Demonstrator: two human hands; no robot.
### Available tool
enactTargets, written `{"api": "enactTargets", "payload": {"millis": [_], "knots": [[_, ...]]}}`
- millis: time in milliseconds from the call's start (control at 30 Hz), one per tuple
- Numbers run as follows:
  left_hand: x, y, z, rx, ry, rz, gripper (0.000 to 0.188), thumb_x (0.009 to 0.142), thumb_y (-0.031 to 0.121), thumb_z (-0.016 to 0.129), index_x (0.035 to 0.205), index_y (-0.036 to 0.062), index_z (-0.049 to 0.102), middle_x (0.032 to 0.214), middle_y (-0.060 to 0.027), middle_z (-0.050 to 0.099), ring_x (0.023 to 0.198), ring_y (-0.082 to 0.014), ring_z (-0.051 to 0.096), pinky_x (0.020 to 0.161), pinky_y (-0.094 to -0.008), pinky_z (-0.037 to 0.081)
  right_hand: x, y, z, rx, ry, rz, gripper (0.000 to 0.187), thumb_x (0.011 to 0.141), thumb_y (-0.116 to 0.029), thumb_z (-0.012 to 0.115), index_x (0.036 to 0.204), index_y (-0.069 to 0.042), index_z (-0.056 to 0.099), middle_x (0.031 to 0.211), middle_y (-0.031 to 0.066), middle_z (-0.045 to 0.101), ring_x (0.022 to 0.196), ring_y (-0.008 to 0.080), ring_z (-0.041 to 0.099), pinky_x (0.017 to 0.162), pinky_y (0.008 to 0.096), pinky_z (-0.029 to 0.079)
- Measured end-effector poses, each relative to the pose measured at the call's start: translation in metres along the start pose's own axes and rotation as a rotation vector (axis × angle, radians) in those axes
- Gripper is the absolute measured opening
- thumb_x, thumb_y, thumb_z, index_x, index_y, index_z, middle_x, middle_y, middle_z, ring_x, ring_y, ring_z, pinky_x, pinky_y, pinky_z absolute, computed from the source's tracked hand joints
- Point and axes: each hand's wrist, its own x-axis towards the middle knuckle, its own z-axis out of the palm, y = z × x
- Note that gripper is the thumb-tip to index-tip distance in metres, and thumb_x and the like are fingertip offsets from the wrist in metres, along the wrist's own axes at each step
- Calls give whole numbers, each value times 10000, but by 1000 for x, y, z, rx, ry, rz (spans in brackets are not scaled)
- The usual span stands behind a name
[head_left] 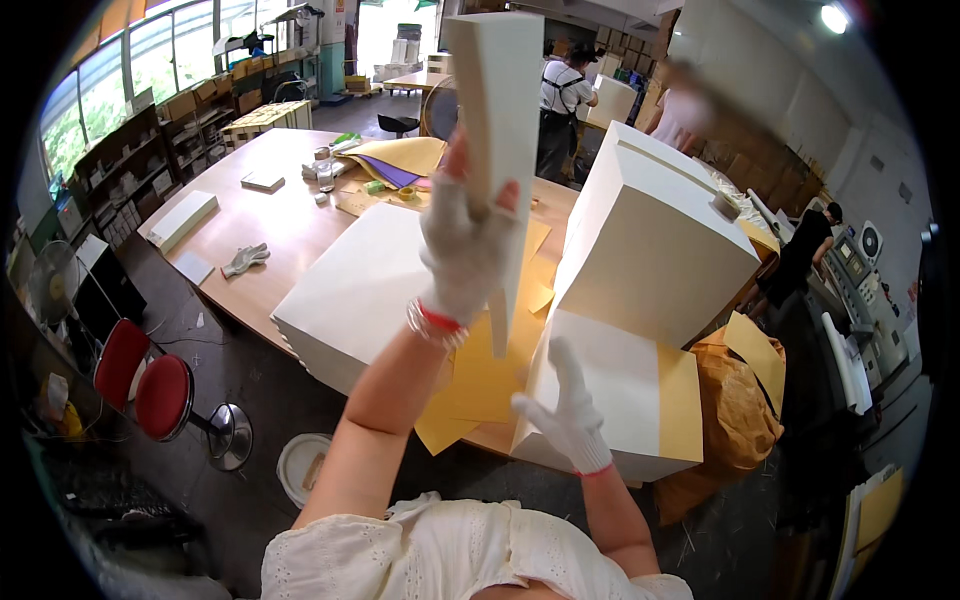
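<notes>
Seen from the left of two fisheye cameras worn on the head, a workroom spreads below and ahead, the wearer's cream top (440, 560) nearest the lens along the bottom of the frame. The left hand (458, 250) and right hand (572, 418) show close up around the centre; windows (145, 70) sit well beyond, bending along the upper left.

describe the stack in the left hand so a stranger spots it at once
Find the wooden table; over it is the gloved left hand. It holds a white stack upright, far slimmer than the bulky white blocks on the table.
</notes>
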Motion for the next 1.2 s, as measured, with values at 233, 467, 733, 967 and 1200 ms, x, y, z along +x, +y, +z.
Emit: {"api": "enactTargets", "payload": {"millis": [233,467,733,967,1200], "knots": [[-35,56,39,384,-12,597,501,842,194,809,1244,-42,625,1383,-202,578,1245,-361,598,969,-442,541,50,10,85,923,184,44,657,965,-314,634,1488,-44,343,1429,115,477,1324,259,464,1096,353,405],[-14,-12,9,865,-345,480,656,809,188,741,1412,72,509,1444,-239,495,1329,-462,474,1088,-519,426,69,8,152,1356,144,162,421,1026,-258,545,1391,-68,457,1317,69,554,1189,195,558,981,313,488],[59,-149,-195,840,-849,-302,572,923,308,706,1400,56,517,1329,-147,629,1188,-252,621,988,-345,507,121,-26,214,1284,-5,877,444,952,-132,653,1323,-2,447,1203,158,562,1091,211,583,832,349,536],[78,-225,-316,1197,-863,-943,490,878,393,543,1250,85,625,1235,-203,659,1171,-375,610,1005,-446,458,144,-49,164,435,-496,711,667,878,-463,691,1246,47,468,1287,240,555,1185,284,557,898,364,493],[82,-289,-313,1124,-692,-1008,355,933,361,544,1061,47,651,968,-125,689,901,-273,648,812,-410,487,179,-52,139,36,-821,661,689,898,-574,566,1242,19,494,928,156,746,683,273,742,817,376,547]]}}
